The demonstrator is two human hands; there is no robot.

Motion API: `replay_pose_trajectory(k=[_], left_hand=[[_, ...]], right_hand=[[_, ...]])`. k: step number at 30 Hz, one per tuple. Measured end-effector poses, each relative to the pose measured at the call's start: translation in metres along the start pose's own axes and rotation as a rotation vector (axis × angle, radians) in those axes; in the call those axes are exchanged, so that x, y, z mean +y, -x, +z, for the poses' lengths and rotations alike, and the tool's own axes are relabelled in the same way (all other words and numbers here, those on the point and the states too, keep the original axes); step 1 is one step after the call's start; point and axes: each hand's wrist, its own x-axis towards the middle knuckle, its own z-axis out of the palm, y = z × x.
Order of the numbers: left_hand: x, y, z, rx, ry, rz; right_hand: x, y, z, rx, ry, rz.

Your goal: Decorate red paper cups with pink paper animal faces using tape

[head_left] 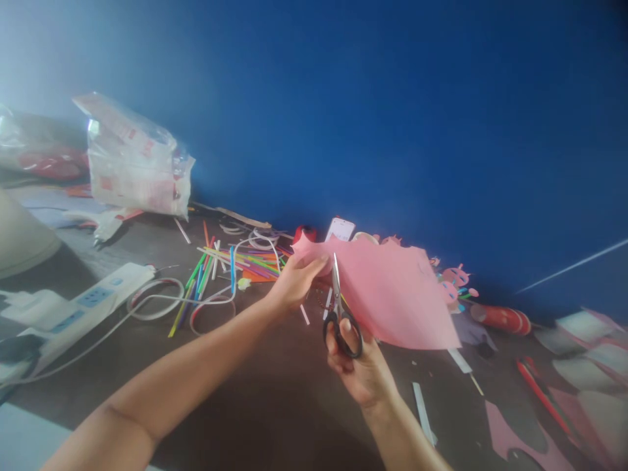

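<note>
My left hand (294, 282) pinches the left edge of a pink paper sheet (392, 294) and holds it up over the dark table (255, 386). My right hand (360, 366) has its fingers through the black handles of a pair of scissors (338, 307). The blades point up into the sheet's left part, close to my left fingers. The sheet's top edge looks jagged.
Several coloured straws (220, 265) lie scattered behind my left hand. A white power strip (83, 304) with cables sits at the left, and a plastic bag (135, 163) stands at the back left. Pink paper cut-outs (456, 278) and scraps lie at the right, below a blue wall (392, 98).
</note>
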Motion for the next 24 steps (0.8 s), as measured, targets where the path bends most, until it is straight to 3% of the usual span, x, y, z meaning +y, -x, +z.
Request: replay_pose_trajectory(k=[6, 12, 24], left_hand=[[0.0, -0.004, -0.007, 0.049, -0.101, 0.035], [0.008, -0.002, -0.01, -0.059, -0.178, -0.008], [0.026, 0.004, -0.004, -0.066, -0.162, -0.032]], right_hand=[[-0.003, -0.004, -0.005, 0.039, 0.085, -0.022], [-0.012, -0.009, -0.009, 0.031, 0.193, -0.035], [-0.019, -0.008, -0.013, 0.042, 0.272, -0.058]])
